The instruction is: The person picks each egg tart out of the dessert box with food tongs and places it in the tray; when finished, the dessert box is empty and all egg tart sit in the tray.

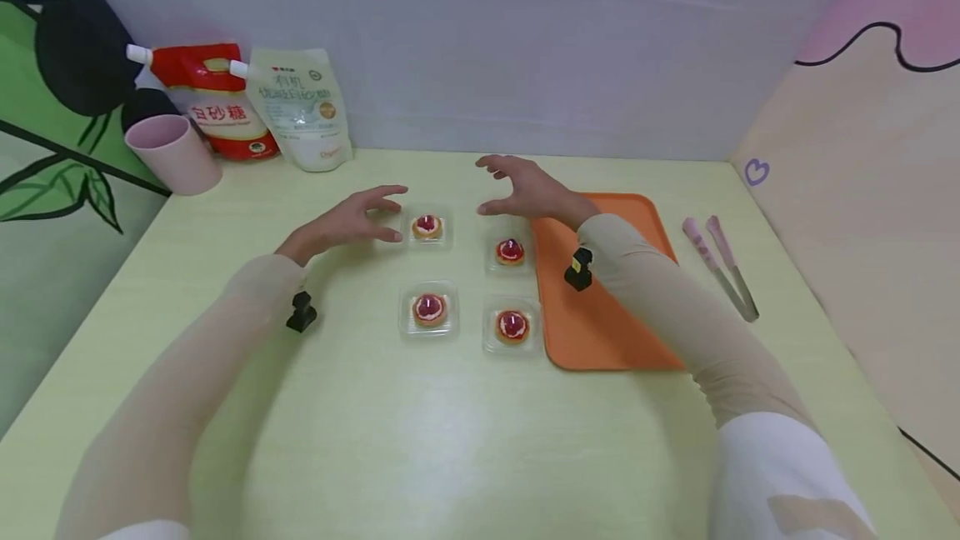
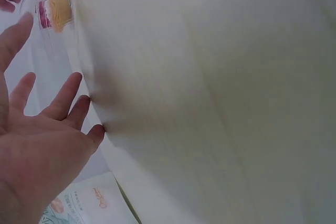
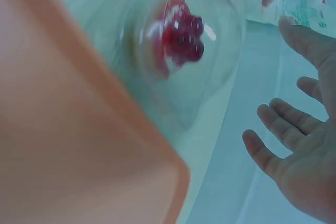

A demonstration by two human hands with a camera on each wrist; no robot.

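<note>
Four small tarts with red fruit and cream sit in clear plastic boxes, two by two. My left hand (image 1: 351,218), fingers spread and holding nothing, is just left of the back-left tart (image 1: 427,227); whether it touches that box I cannot tell. Behind the back-right tart (image 1: 510,252) hovers my right hand (image 1: 525,187), thumb and fingers apart, with nothing in its grasp. Nearer me stand the front-left tart (image 1: 430,308) and the front-right tart (image 1: 513,326). The right wrist view shows a domed clear lid (image 3: 220,40) over one tart.
An orange tray (image 1: 600,323) lies under my right forearm, close beside the right-hand boxes. Farther right are pink-handled tongs (image 1: 722,267). At the back left stand a pink cup (image 1: 174,155), a red sugar pouch (image 1: 225,111) and a pale green pouch (image 1: 302,111) against the wall.
</note>
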